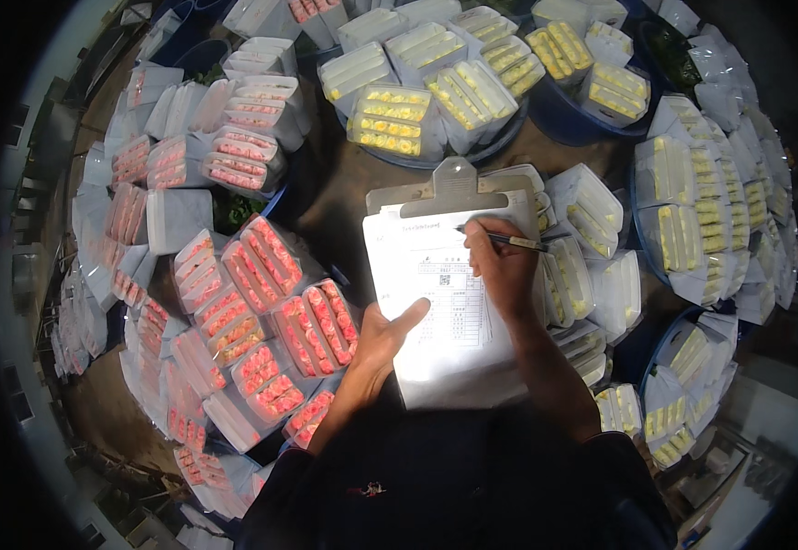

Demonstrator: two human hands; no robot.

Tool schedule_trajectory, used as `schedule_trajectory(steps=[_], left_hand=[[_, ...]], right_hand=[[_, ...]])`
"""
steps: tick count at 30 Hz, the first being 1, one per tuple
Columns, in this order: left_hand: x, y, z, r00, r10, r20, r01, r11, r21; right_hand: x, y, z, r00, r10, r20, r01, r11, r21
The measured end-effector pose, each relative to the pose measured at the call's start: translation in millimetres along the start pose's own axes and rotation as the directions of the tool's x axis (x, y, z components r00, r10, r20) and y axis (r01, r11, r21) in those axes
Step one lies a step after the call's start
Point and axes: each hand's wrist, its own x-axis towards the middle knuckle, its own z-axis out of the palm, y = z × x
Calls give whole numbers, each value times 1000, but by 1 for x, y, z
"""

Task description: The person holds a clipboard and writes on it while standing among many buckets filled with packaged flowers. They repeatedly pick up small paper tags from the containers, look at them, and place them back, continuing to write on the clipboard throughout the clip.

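A clipboard point(413, 194) with a metal clip point(455, 180) lies in front of my body, bearing white paper sheets point(406, 265) with handwriting and a printed form. My left hand point(393, 331) grips the board's left edge, its thumb pressed on top of the paper and its other fingers hidden beneath. Between the fingers of my right hand point(505, 268) is a dark pen point(519, 242), its tip at the upper part of the top sheet, by the handwritten line. Sunlight whitens the lower part of the paper.
Wrapped bunches of pink roses point(320, 330) crowd the left side. Yellow rose bunches point(391, 120) stand ahead, in a blue tub point(399, 161), and more yellow bunches point(681, 237) fill tubs on the right. Brown floor point(344, 196) shows between the tubs ahead.
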Motion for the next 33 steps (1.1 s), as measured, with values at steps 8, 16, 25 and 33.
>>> schedule_trajectory(steps=[8, 16, 25, 33], left_hand=[[5, 5, 5, 999, 34, -28, -34, 999, 5], [8, 3, 2, 998, 35, -58, -35, 999, -13], [5, 0, 1, 998, 45, -39, -46, 999, -23], [0, 2, 4, 999, 6, -42, -8, 999, -50]], right_hand=[[2, -8, -9, 999, 23, -37, -25, 998, -54], [-17, -13, -24, 991, 99, -91, -97, 995, 22], [-36, 3, -26, 1000, 20, -16, -21, 995, -97], [-38, 21, -23, 994, -95, -50, 83, 975, -205]])
